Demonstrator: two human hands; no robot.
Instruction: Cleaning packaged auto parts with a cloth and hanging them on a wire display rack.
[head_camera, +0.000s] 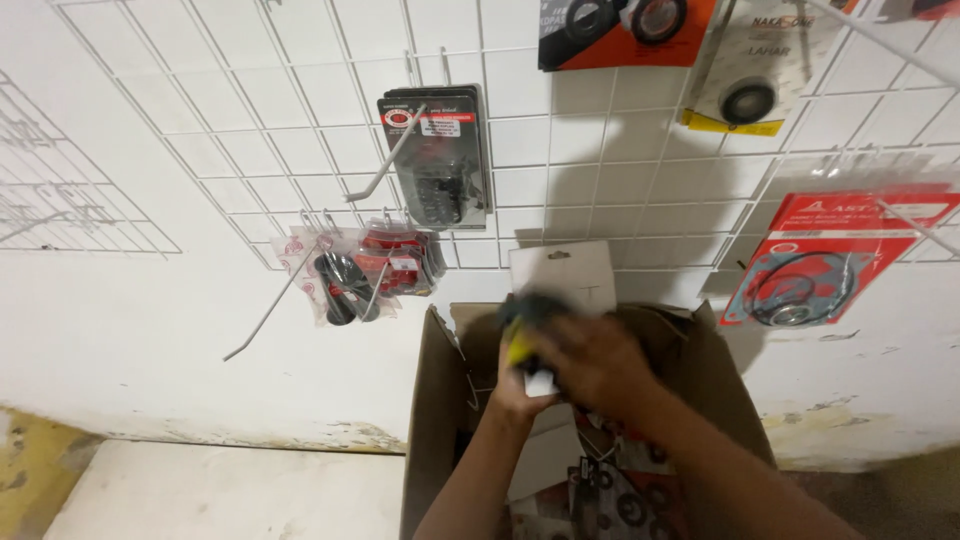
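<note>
Nearest the camera, two forearms rise from the bottom edge and meet over an open cardboard box (440, 400), whose flaps stand up against the foot of a white wall. The left hand (520, 385) and the right hand (590, 360) are pressed together around a small packaged part (530, 345), a blurred thing with a yellow band, a dark top and a white end showing below the fingers; both hands look closed on it, though motion blur hides how the fingers lie. The package sits just above the box mouth, in front of a plain white card (560, 275) that stands behind it. More packets with black rings lie in the bottom of the box (620, 500). On the white wire grid (250, 130) above hang a dark blister pack (440, 160), a cluster of clear bags with red labels (370, 270) and a red card with gaskets (830, 260); one long hook (270, 310) sticks out bare. The step in hand looks like drawing one packet from the box and readying it; hanging it would call for finding its hang-hole and lining it up with a free hook.
</note>
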